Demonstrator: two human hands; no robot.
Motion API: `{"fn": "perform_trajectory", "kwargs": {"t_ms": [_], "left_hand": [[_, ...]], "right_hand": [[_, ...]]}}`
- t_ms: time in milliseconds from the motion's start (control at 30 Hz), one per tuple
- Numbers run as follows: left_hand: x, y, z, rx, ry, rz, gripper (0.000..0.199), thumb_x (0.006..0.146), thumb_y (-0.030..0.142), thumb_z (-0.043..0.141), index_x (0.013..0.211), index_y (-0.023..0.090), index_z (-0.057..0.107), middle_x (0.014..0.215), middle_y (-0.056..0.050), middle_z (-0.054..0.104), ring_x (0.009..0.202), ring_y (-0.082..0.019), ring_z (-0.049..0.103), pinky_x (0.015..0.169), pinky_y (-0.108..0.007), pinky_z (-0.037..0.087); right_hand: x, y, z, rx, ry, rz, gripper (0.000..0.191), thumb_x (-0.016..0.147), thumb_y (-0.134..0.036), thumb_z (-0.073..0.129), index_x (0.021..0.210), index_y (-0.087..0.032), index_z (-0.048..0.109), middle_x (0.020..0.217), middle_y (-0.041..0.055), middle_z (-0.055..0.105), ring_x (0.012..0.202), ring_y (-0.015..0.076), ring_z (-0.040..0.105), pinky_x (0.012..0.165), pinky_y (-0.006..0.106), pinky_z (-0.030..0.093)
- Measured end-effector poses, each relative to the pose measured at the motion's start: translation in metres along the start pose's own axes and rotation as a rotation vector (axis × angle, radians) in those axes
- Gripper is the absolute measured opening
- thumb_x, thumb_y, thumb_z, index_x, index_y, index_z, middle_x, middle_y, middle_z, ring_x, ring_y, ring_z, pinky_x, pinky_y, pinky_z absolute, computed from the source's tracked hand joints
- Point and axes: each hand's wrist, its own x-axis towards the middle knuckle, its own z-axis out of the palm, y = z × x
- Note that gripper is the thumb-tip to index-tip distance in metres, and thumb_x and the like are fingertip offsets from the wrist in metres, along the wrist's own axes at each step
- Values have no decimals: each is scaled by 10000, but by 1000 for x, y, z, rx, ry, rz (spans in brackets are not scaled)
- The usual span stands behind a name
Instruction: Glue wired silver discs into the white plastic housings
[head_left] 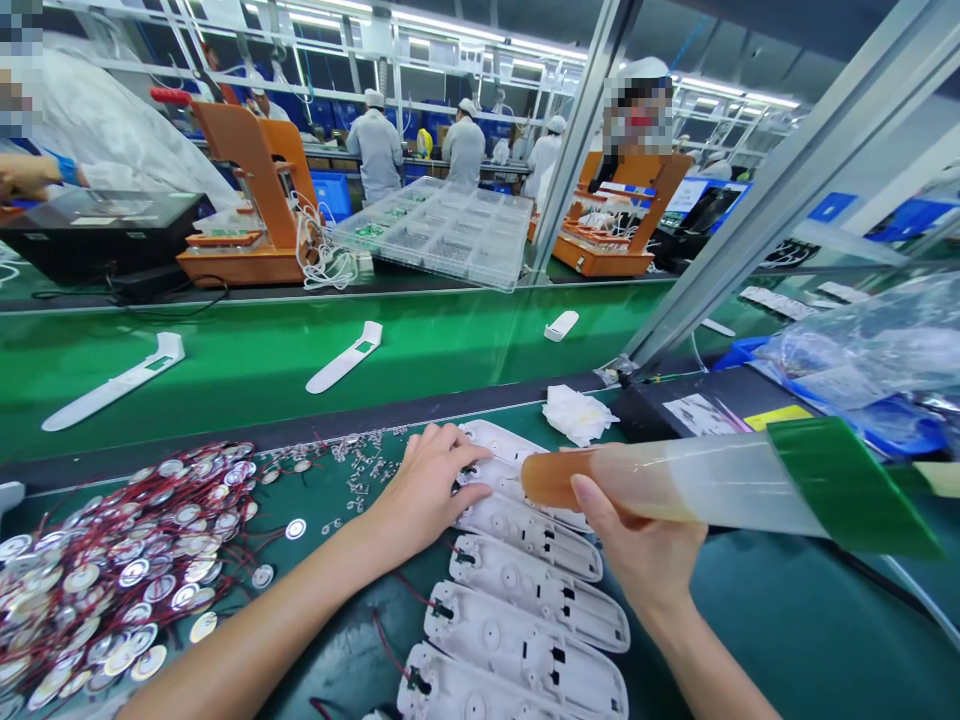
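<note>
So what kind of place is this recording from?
Most likely an electronics assembly line: a green conveyor belt carries white housings, workers in white coats stand at benches behind, and the left hand rests on white plastic shells.

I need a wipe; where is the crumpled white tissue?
Head view, centre-right: the crumpled white tissue lies beyond the row of white housings, beside the black box.
</note>
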Motion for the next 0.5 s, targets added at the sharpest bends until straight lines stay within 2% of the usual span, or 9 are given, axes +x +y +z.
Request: {"fn": "perform_trajectory", "kwargs": {"t_ms": [200, 500], "left_hand": [[1, 1, 0, 29, -9, -5, 311, 795, 202, 653, 1093, 246, 579, 971, -25, 528, 945, -228, 463, 818, -384, 355], [0, 1, -2, 36, -5, -6, 305, 798, 206, 645, 1091, 257, 578, 988, -22, 535, 953, -228, 461, 816, -374, 361]], "right_hand": [[2, -3, -1, 15, 41, 45, 363, 592, -488, 708, 604, -136, 620, 586, 126, 653, 524, 268, 631, 514, 401, 542], [0, -4, -4, 98, -49, 169, 327, 598, -447, 719, 670, -140, 637, 650, 102, 673, 598, 247, 640, 617, 404, 543]]}}
